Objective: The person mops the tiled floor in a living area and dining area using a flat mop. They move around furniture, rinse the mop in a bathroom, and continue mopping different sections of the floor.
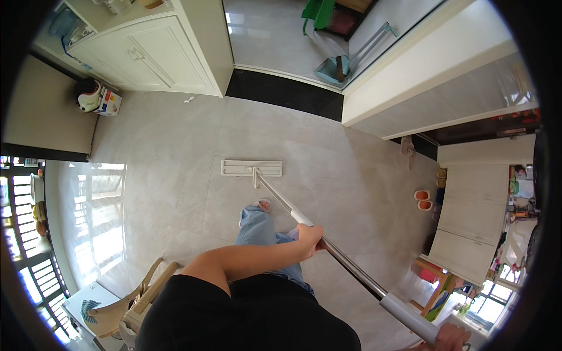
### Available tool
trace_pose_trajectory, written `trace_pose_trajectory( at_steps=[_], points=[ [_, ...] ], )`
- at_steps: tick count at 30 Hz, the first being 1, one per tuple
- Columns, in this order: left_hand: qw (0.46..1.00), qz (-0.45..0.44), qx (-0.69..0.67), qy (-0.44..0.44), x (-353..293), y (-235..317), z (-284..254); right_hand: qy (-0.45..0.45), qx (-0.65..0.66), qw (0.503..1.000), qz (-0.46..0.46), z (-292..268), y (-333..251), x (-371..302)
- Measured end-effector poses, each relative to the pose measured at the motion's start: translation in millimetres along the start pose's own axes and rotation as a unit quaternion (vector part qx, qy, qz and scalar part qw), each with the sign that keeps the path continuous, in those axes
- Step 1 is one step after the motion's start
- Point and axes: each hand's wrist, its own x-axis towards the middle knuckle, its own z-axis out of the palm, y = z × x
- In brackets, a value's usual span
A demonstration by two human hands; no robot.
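Tiled floor (175,152), flat mop (252,168), left hand (309,237) fingers wrapped on handle, right hand (449,338) gripping its end

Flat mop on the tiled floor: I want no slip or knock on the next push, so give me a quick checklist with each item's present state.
1. Left hand closed around the mop handle mid-shaft: ok.
2. Right hand on the grey upper grip at the frame's lower edge, partly cut off: cannot tell how firm.
3. Mop head lying flat on the floor: ok.
4. Tiles beyond the mop head free of things up to the black threshold: ok.
5. Foot behind the mop head, apart from it: ok.
6. Floor wet or dry: cannot tell; it only shines.
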Motion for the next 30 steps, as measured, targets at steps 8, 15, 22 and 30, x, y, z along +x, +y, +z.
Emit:
trace_pose_trajectory(
  at_steps=[8,15,22,30],
  points=[
    [0.987,0.046,-0.151,0.009,-24.3,78.5,-42.3,-0.205,0.204,0.957,-0.007,36.6,31.2,26.4],
    [0.957,0.073,-0.173,0.221,73.8,131.5,-142.9,-0.486,0.106,0.854,0.154,71.7,131.8,5.6],
    [0.958,0.067,-0.137,0.242,129.1,44.0,-84.6,-0.460,0.090,0.867,0.167,-39.4,139.6,16.6],
    [0.964,0.081,-0.117,0.224,142.9,-128.2,90.2,-0.433,0.068,0.885,0.155,-250.9,103.4,79.0]
  ],
)
